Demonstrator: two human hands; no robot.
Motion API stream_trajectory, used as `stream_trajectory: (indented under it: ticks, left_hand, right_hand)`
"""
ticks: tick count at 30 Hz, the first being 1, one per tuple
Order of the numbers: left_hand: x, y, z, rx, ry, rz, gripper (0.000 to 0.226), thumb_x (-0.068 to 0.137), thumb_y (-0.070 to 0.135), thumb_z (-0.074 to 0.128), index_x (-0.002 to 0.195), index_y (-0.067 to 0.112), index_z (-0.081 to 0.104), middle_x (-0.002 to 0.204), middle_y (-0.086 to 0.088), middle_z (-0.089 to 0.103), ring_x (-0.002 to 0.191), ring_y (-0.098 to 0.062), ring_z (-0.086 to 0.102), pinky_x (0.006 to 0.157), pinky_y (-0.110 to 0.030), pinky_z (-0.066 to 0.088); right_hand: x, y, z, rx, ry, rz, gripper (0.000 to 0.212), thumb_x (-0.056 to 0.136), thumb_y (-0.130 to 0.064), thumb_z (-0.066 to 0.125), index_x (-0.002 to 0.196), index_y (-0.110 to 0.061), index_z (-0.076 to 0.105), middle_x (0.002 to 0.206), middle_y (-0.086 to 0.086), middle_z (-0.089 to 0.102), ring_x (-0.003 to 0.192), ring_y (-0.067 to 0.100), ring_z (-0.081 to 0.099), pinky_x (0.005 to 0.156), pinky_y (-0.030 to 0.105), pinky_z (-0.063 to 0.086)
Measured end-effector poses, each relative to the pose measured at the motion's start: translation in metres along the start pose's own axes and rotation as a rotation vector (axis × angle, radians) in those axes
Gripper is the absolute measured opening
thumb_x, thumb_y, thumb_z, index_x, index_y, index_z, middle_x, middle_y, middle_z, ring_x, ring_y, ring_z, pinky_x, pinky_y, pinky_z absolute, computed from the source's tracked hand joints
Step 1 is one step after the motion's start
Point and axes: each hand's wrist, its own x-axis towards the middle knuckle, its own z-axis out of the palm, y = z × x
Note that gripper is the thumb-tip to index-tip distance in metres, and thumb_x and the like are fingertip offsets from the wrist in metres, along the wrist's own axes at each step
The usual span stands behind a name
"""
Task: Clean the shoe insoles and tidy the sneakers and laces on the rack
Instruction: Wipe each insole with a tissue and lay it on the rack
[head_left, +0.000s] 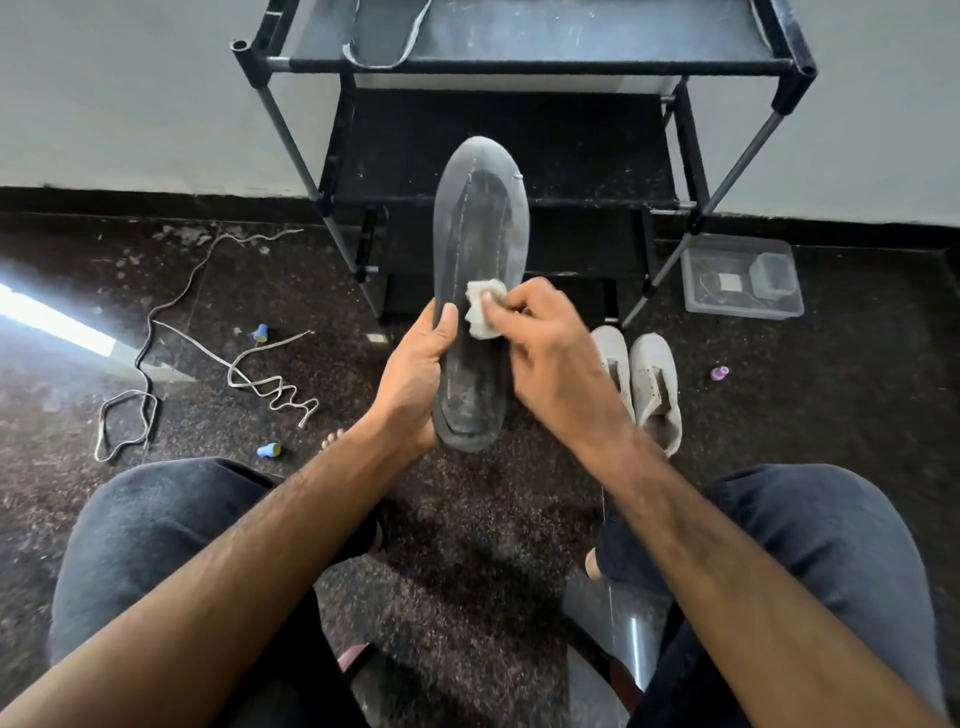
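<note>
Dusty grey foam insole (480, 270) is standing upright before the black metal rack (519, 156), its heel gripped by the left hand (415, 374). Right hand (550, 353) fingers (511, 304) are pinching a small white cloth (483, 309) against it, just left of grey sneakers (644, 384) on the floor.

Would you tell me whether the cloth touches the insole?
Touching: the head view shows the right hand pressing the cloth onto the insole.
</note>
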Motion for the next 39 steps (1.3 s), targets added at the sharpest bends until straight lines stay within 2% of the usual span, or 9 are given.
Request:
stream_trajectory:
  ticks: [7,10,13,19,23,26,29,34,39]
  left_hand:
    - [0.005,0.014,-0.011,-0.002,0.025,0.024,0.036,0.112,0.025,0.034,0.142,0.013,0.049,0.143,-0.026,0.056,0.130,-0.041,0.058,0.104,-0.053,0.052]
    - [0.005,0.011,-0.005,0.051,0.022,0.040,0.034,0.111,0.025,0.035,0.139,0.013,0.051,0.138,-0.024,0.062,0.125,-0.039,0.062,0.103,-0.055,0.052]
    - [0.001,0.007,0.000,0.117,0.046,0.024,0.033,0.111,0.025,0.038,0.136,0.014,0.056,0.134,-0.018,0.066,0.118,-0.034,0.066,0.104,-0.051,0.053]
    - [0.003,0.015,-0.006,-0.010,0.060,0.032,0.036,0.111,0.023,0.033,0.137,0.009,0.054,0.132,-0.023,0.065,0.116,-0.035,0.067,0.100,-0.048,0.056]
    - [0.003,0.017,-0.006,0.020,0.060,0.034,0.038,0.112,0.024,0.030,0.144,0.011,0.047,0.137,-0.023,0.063,0.125,-0.041,0.062,0.106,-0.058,0.049]
    - [0.004,0.016,-0.002,0.086,0.033,0.051,0.035,0.112,0.023,0.032,0.139,0.011,0.050,0.134,-0.021,0.066,0.123,-0.039,0.064,0.102,-0.054,0.052]
    - [0.002,0.010,0.001,0.200,0.059,0.048,0.033,0.111,0.025,0.037,0.136,0.015,0.057,0.129,-0.015,0.070,0.117,-0.034,0.067,0.102,-0.050,0.052]
    - [0.004,0.014,-0.003,0.095,0.082,0.048,0.034,0.110,0.022,0.038,0.134,0.010,0.059,0.128,-0.020,0.068,0.113,-0.032,0.069,0.098,-0.046,0.056]
    - [0.006,0.019,-0.008,0.114,0.085,0.065,0.036,0.112,0.022,0.034,0.140,0.010,0.051,0.135,-0.028,0.062,0.125,-0.042,0.062,0.108,-0.058,0.046]
  right_hand:
    - [-0.020,-0.006,0.000,0.324,-0.326,-0.015,0.026,0.090,0.007,0.064,0.110,-0.002,0.077,0.097,0.002,0.063,0.090,0.013,0.060,0.080,0.017,0.048]
    - [-0.007,0.008,-0.017,0.403,-0.165,0.147,0.026,0.086,0.009,0.067,0.104,-0.005,0.079,0.096,0.001,0.067,0.092,0.012,0.064,0.079,0.021,0.053]
    - [0.002,0.011,-0.016,0.194,0.053,0.141,0.027,0.091,0.005,0.066,0.116,-0.003,0.074,0.102,0.004,0.064,0.096,0.015,0.062,0.086,0.019,0.052]
    - [-0.020,-0.013,0.014,0.153,-0.143,-0.067,0.024,0.095,0.003,0.061,0.116,0.003,0.071,0.099,0.006,0.056,0.093,0.020,0.056,0.086,0.033,0.053]
    - [-0.019,-0.008,0.006,0.494,-0.273,0.110,0.021,0.085,0.007,0.065,0.097,-0.002,0.080,0.092,0.002,0.066,0.084,0.015,0.064,0.079,0.025,0.053]
    - [-0.004,0.001,-0.010,0.613,-0.092,0.292,0.023,0.081,0.002,0.063,0.094,-0.005,0.081,0.090,0.001,0.069,0.079,0.011,0.063,0.067,0.022,0.050]
    - [0.005,0.007,-0.013,0.308,0.139,0.244,0.025,0.090,0.000,0.065,0.113,-0.005,0.076,0.100,0.003,0.065,0.091,0.011,0.062,0.078,0.022,0.054]
    - [-0.010,-0.005,0.009,0.122,-0.030,0.044,0.025,0.098,0.001,0.059,0.120,0.004,0.069,0.101,0.005,0.055,0.091,0.017,0.056,0.085,0.027,0.054]
    - [-0.023,-0.013,0.003,0.310,-0.238,0.121,0.013,0.091,-0.004,0.068,0.096,-0.003,0.080,0.088,-0.001,0.063,0.069,0.003,0.056,0.061,0.011,0.042]
